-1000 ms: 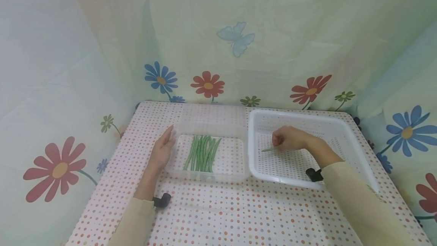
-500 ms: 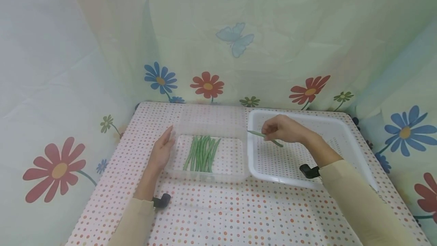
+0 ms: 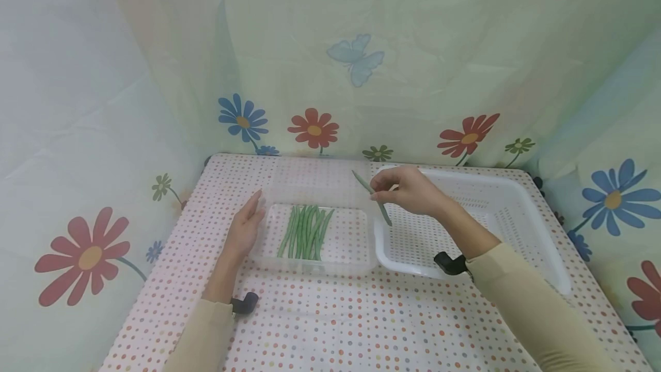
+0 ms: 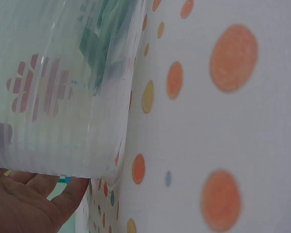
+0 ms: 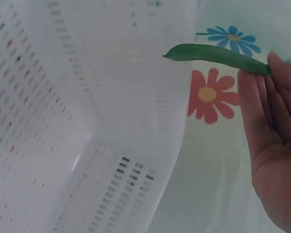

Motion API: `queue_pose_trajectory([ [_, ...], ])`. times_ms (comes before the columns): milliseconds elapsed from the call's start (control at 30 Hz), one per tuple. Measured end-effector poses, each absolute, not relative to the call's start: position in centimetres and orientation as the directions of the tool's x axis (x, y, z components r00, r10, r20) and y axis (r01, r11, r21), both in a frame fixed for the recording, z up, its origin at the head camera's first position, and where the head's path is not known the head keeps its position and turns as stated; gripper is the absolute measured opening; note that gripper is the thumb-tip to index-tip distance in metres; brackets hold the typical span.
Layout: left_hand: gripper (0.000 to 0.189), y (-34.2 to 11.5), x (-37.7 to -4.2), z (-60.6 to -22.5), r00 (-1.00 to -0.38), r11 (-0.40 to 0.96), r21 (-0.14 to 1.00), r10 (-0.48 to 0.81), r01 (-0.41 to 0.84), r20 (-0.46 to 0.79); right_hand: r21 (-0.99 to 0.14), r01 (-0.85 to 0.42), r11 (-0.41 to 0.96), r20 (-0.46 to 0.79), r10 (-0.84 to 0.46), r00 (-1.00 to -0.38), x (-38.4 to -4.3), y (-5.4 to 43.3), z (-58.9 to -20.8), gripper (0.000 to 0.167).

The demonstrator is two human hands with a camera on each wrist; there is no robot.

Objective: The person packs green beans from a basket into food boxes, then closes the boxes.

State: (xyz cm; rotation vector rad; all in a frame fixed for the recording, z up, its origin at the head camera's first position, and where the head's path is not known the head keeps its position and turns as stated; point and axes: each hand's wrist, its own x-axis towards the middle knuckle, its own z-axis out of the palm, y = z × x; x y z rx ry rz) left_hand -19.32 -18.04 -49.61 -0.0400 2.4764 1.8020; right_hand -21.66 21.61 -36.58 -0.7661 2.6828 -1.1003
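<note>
My right hand (image 3: 405,191) pinches a single green bean (image 3: 364,183) between thumb and fingers, over the left rim of the white perforated basket (image 3: 413,270). In the right wrist view one end of the bean (image 5: 208,52) sticks out beyond the fingertips, overlapping the basket wall (image 5: 135,102). To the left stands a clear plastic container (image 3: 351,237), with several green beans (image 3: 307,231) lying side by side in it. My left hand (image 3: 244,228) rests against the container's left side, fingers extended. In the left wrist view those fingers (image 4: 70,199) lie along the ribbed wall.
A clear lid-like panel (image 3: 322,174) lies behind the container. The table has a dotted cloth (image 3: 330,326), and the basket stands right beside the container. Flower-printed sheets (image 3: 356,119) enclose the table at the back and sides.
My right hand has lifted the green bean out of the basket and moved it left toward the container, turning it steeper. The left hand has stayed in place.
</note>
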Motion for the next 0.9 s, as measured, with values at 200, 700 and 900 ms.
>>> queue_pose_trajectory([
  [200,0.053,-18.1,-19.3,-49.7,-0.996,0.312,0.947,0.026,-0.072,-0.085,-0.782,-0.307,0.542,0.065,-0.419,-0.906,-21.6,20.3,-36.5,0.015],
  [700,0.053,-18.0,-19.3,-49.6,-0.996,0.306,0.949,0.023,-0.076,-0.087,-0.916,-0.122,0.383,-0.040,-0.389,-0.920,-20.8,16.4,-37.5,0.057],
  [900,0.054,-18.0,-19.2,-49.5,-0.996,0.296,0.952,0.023,-0.080,-0.091,-0.886,-0.164,0.434,-0.041,-0.427,-0.903,-20.4,14.9,-38.0,0.096],
])
